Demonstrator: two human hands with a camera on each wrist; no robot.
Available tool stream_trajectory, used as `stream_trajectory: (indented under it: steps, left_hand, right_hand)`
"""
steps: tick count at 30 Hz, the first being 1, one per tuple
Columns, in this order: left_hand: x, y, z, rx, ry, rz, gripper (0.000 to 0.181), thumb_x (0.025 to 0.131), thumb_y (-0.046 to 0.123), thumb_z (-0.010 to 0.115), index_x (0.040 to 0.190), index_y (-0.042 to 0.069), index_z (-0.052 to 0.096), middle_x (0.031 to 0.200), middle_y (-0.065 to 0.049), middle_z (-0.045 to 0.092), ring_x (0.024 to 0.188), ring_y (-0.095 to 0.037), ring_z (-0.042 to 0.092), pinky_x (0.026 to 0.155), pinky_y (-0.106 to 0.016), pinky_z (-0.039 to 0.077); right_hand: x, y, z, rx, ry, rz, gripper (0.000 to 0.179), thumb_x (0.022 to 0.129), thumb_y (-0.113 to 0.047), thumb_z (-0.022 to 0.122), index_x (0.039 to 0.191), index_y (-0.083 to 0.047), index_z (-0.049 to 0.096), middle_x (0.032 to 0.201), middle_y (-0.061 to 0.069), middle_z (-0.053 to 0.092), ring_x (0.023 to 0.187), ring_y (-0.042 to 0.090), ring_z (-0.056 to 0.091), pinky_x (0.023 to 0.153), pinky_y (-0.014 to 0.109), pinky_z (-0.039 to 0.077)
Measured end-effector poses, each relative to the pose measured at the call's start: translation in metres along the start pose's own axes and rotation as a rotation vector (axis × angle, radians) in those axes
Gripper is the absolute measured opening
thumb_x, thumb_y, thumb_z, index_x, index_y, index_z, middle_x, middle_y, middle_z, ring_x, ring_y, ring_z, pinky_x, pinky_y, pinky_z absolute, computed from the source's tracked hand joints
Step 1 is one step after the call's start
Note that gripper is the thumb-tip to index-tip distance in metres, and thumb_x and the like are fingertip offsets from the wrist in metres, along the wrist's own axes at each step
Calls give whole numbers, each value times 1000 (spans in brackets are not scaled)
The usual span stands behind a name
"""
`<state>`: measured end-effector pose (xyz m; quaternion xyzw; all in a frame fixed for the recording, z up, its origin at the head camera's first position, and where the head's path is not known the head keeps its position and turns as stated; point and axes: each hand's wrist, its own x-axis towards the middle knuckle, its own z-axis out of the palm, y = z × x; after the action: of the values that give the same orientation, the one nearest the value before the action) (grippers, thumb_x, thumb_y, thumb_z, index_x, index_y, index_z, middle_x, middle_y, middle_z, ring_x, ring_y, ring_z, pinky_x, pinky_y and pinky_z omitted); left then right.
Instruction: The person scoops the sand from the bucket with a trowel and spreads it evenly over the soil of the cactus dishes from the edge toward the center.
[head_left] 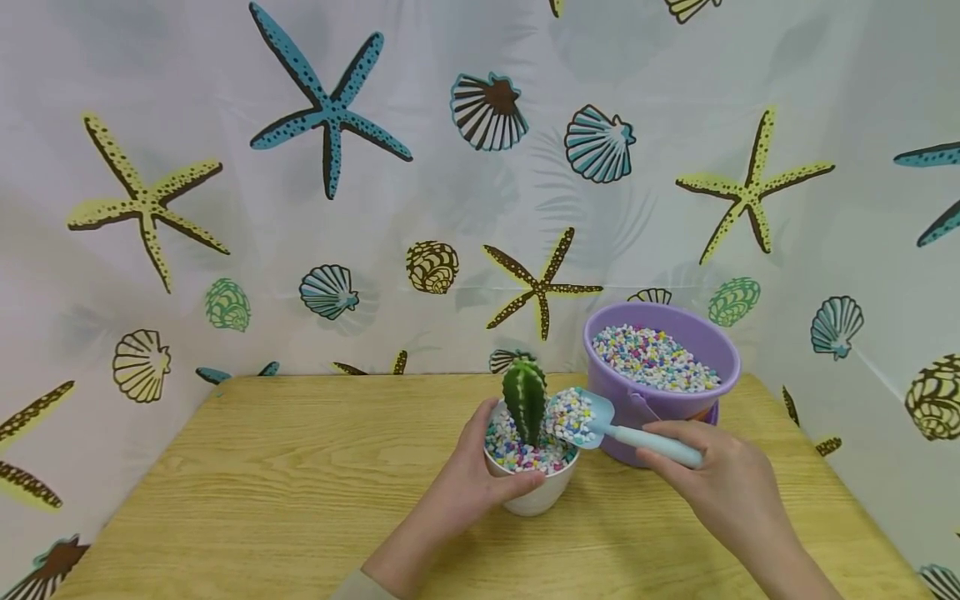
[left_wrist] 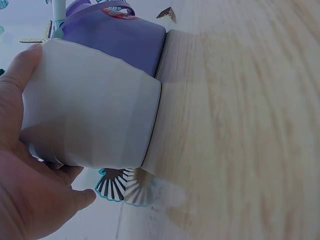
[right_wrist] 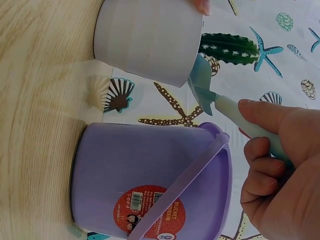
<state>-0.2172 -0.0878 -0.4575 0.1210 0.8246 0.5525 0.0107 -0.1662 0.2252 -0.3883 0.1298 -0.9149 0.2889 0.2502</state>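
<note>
A green cactus (head_left: 524, 400) stands upright in a white pot (head_left: 536, 498), amid multicoloured pebbles (head_left: 517, 454). My left hand (head_left: 483, 475) grips the pot from its left side, thumb across the front near the rim; the left wrist view shows the pot's plain wall (left_wrist: 95, 105) in that hand. In my right hand (head_left: 720, 475) is the handle of a small light-blue shovel (head_left: 600, 414), its blade loaded with pebbles over the pot's right rim. The right wrist view shows my fingers curled round the handle (right_wrist: 250, 125); there the blade's underside meets the pot's rim.
Just behind and to the right of the pot stands a purple bucket (head_left: 637, 408) holding many pebbles, its handle hanging down with a red label (right_wrist: 150, 212) beneath. Everything rests on a wooden table (head_left: 322, 483). A white curtain (head_left: 420, 192) with starfish and shells hangs behind.
</note>
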Motion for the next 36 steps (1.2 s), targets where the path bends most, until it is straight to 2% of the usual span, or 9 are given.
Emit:
stream_trajectory:
  steps: [20, 26, 36]
  left_hand:
    - [0, 1, -1, 22, 2, 4, 124, 84, 49, 98, 176, 18, 20, 176, -17, 29, 158, -40, 36, 127, -63, 32]
    - [0, 2, -1, 21, 1, 9, 124, 85, 49, 97, 176, 18, 20, 176, -18, 29, 159, -40, 35, 128, -63, 31]
    - [-2, 2, -1, 5, 8, 27, 121, 86, 47, 97, 175, 14, 22, 174, -19, 32, 157, -41, 37, 127, -64, 33]
  right_hand:
    - [-1, 1, 3, -92, 120, -169, 29, 83, -22, 99, 109, -27, 87, 95, -13, 80, 75, 8, 68, 59, 32, 50]
    - [-1, 1, 3, -115, 128, -207, 30, 82, -21, 100, 108, -27, 87, 89, -15, 76, 69, 4, 60, 56, 29, 47]
    - [-2, -1, 2, -134, 117, -219, 31, 81, -20, 100, 108, -28, 87, 84, -18, 71, 66, 1, 54, 54, 28, 45]
